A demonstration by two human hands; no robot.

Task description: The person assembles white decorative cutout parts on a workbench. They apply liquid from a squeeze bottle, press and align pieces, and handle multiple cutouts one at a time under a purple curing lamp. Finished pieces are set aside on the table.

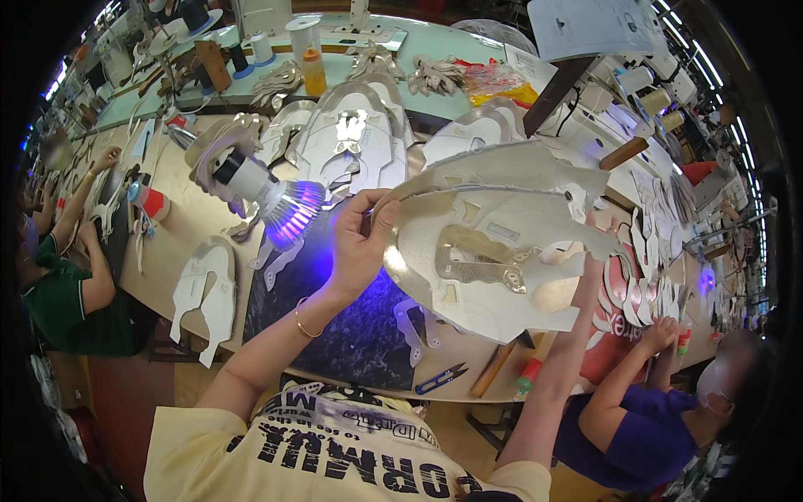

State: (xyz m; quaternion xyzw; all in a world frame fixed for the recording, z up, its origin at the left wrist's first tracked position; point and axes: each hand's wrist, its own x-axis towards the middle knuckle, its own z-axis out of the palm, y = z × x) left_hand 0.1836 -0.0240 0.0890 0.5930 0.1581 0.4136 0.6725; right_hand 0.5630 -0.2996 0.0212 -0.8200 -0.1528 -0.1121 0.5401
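My left hand (360,238) is closed, thumb on top, pinching the rounded end of some flat white-and-gold shoe uppers (418,276). At least two layers are held up, with a gap between them along the far edge. A patterned beige piece (481,259) lies on the face of the nearer layer. My right forearm (569,360) rises to the open, legged end of the uppers, where the pieces hide my right hand and its fingers. Beside my left hand, a lamp bulb (288,205) on a flexible neck casts violet light onto a dark marbled slab (335,330).
Stacked uppers (347,134) stand at the back; another upper (205,289) lies at left. Near the front edge are blue thread snips (441,379) and a wooden-handled tool (493,368). A co-worker in purple (636,418) sits at right, another in green (75,293) at left.
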